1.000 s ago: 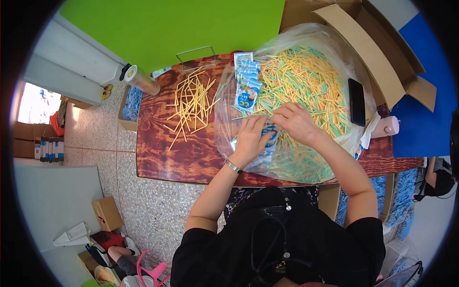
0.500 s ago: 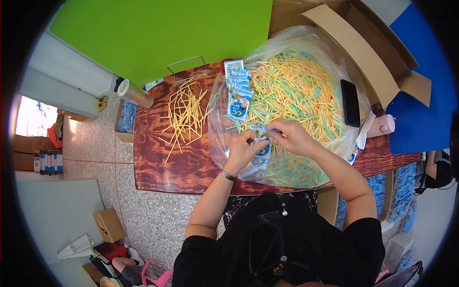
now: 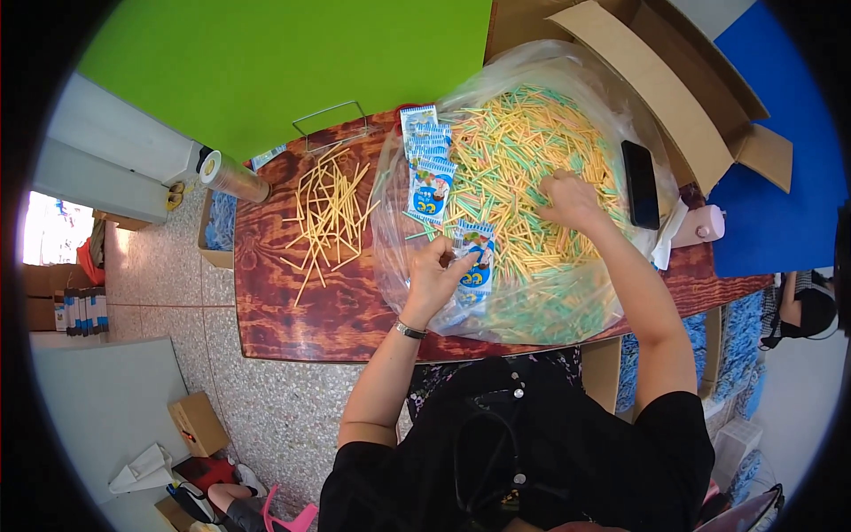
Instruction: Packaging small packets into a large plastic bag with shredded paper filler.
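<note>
My left hand (image 3: 434, 279) pinches a small blue-and-white printed packet (image 3: 476, 257) by its left side, over the near edge of a big clear plastic bag (image 3: 386, 191). Thin sticks (image 3: 519, 168) in yellow, orange and green fill the opened bag. My right hand (image 3: 572, 199) is down on the heap, right of the packet, its fingers curled in among the sticks. What its fingertips hold, if anything, is hidden. More packets (image 3: 431, 191) of the same kind overlap in a row along the heap's left side.
Longer pale-yellow sticks (image 3: 332, 208) lie loosely crossed on the red-brown wooden table (image 3: 266, 306). A clear cylinder (image 3: 235, 176) and a wire stand (image 3: 332, 120) are at the far left. At right are a black phone (image 3: 640, 184), a pink bottle (image 3: 700, 227) and an opened cardboard box (image 3: 656, 80).
My right hand has left the packet and moved right onto the heap of sticks. My left hand keeps the packet, which now shows more of its front.
</note>
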A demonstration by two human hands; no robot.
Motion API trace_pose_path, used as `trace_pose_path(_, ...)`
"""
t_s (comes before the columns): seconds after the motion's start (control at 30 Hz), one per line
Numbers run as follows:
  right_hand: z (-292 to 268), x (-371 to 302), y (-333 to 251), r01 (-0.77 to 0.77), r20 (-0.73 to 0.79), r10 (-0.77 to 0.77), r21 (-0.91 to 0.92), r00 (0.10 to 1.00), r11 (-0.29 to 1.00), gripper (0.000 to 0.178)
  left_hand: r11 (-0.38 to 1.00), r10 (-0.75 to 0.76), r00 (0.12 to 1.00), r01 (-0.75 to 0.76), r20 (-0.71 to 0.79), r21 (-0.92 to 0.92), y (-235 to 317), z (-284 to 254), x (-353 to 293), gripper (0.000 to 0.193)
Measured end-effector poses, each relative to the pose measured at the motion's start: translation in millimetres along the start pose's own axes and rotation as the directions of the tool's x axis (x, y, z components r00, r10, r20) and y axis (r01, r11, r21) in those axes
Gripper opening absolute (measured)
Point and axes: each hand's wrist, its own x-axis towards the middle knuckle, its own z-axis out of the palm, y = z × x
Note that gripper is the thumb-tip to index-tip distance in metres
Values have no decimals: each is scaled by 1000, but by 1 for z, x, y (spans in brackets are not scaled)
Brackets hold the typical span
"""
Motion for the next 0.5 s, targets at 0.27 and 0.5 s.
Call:
trace_pose_path(0.27, 16, 3, 0, -7, -32, 7, -4, 999, 1000, 42, 999, -14, 1000, 14, 3, -35, -10, 8, 0, 33)
trace_pose_path(0.5, 29, 10, -1, 37, -97, -45, -86, 994, 996, 32, 1000, -3, 1000, 3, -3, -22, -2, 7, -1, 34)
